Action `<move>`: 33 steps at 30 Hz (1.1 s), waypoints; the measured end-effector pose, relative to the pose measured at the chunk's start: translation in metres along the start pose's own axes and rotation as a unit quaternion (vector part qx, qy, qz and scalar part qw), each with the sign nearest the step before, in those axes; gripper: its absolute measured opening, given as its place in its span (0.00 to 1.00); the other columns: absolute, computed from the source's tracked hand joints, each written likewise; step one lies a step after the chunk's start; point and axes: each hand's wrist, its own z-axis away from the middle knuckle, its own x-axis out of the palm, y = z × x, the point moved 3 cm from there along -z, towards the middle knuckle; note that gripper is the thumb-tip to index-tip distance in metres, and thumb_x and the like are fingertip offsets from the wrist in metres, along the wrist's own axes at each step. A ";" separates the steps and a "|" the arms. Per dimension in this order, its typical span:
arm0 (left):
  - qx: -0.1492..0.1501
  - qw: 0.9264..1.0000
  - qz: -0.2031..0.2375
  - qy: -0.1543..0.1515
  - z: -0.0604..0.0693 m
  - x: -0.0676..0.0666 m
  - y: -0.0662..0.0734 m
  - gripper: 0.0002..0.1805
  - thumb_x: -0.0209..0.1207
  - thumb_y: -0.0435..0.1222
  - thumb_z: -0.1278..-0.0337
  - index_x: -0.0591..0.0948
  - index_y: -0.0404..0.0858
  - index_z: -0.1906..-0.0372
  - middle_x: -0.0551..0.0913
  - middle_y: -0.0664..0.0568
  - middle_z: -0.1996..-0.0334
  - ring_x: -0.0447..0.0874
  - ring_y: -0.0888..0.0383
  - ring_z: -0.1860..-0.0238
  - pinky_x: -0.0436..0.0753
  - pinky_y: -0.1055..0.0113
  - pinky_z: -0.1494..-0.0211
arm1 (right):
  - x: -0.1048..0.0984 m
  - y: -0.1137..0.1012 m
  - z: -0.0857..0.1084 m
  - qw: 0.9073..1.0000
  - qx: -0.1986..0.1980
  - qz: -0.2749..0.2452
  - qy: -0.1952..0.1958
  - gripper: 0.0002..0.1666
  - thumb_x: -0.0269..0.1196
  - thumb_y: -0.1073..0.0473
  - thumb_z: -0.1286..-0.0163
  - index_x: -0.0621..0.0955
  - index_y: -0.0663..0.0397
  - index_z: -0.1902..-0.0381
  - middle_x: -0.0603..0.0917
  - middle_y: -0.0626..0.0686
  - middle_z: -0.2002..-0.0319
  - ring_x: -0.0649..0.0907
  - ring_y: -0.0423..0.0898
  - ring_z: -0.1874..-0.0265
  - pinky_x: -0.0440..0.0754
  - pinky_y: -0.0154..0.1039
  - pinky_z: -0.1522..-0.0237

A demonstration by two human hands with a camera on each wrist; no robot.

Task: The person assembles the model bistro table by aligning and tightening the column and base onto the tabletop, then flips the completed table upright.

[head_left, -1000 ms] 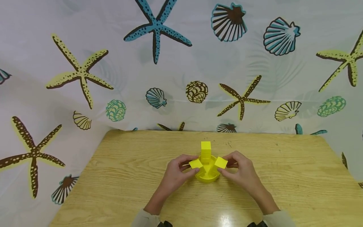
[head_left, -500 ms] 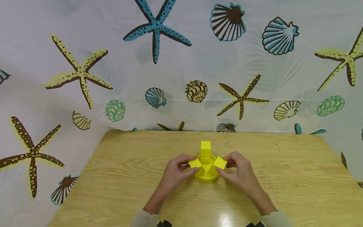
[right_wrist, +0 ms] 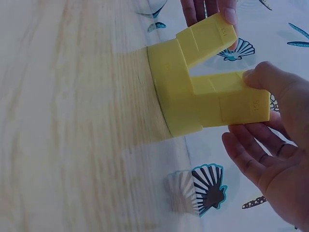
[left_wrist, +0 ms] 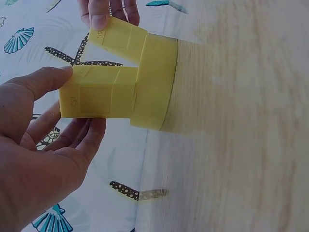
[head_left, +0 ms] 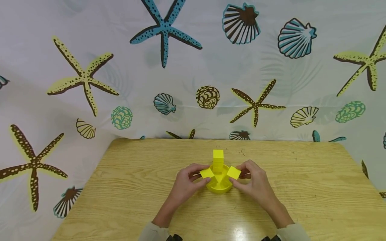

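Note:
A shallow round yellow dish (head_left: pixel 219 191) stands on the wooden table. Several yellow blocks rise from it in three places around its rim. At the left, my left hand (head_left: pixel 186 184) pinches a yellow block (head_left: pixel 207 173) between thumb and fingers. My right hand (head_left: pixel 254 183) pinches the yellow block at the right (head_left: pixel 233 172) the same way. Between them at the back, a yellow column (head_left: pixel 218 157) stands upright, touched by neither hand. Raised numbers show on the held block (left_wrist: pixel 91 96) in the left wrist view. Whether the held blocks are joined to the dish I cannot tell.
The pale wooden table (head_left: pixel 126 190) reaches back to a white cloth (head_left: pixel 187 73) printed with starfish and shells. That cloth hangs behind the table and along its sides. Light reflects off the tabletop near the front.
Both hands keep their hold on the yellow blocks. The head view has shifted very slightly; the dish and blocks stay in place on the table.

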 end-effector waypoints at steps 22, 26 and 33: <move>-0.061 0.994 -0.084 -0.032 0.001 0.016 -0.021 0.47 0.74 0.33 0.44 0.62 0.33 0.22 0.66 0.36 0.27 0.69 0.37 0.29 0.74 0.44 0.30 | 0.016 0.016 0.004 0.990 0.029 0.015 -0.134 0.47 0.80 0.56 0.42 0.71 0.65 0.30 0.78 0.61 0.36 0.81 0.60 0.40 0.83 0.54 0.41; -0.078 0.993 -0.076 -0.040 0.001 0.019 -0.025 0.46 0.74 0.31 0.44 0.62 0.31 0.23 0.68 0.35 0.28 0.71 0.38 0.30 0.74 0.46 0.30 | 0.017 0.018 0.005 0.991 0.034 0.025 -0.130 0.43 0.80 0.57 0.42 0.74 0.64 0.33 0.81 0.59 0.39 0.82 0.58 0.41 0.82 0.53 0.40; -0.073 0.993 -0.091 -0.018 0.002 0.022 -0.025 0.41 0.74 0.27 0.46 0.68 0.30 0.28 0.74 0.35 0.34 0.74 0.38 0.33 0.76 0.45 0.31 | 0.019 0.017 0.006 0.991 0.021 0.044 -0.122 0.37 0.80 0.60 0.43 0.78 0.63 0.39 0.84 0.56 0.45 0.84 0.55 0.45 0.83 0.52 0.42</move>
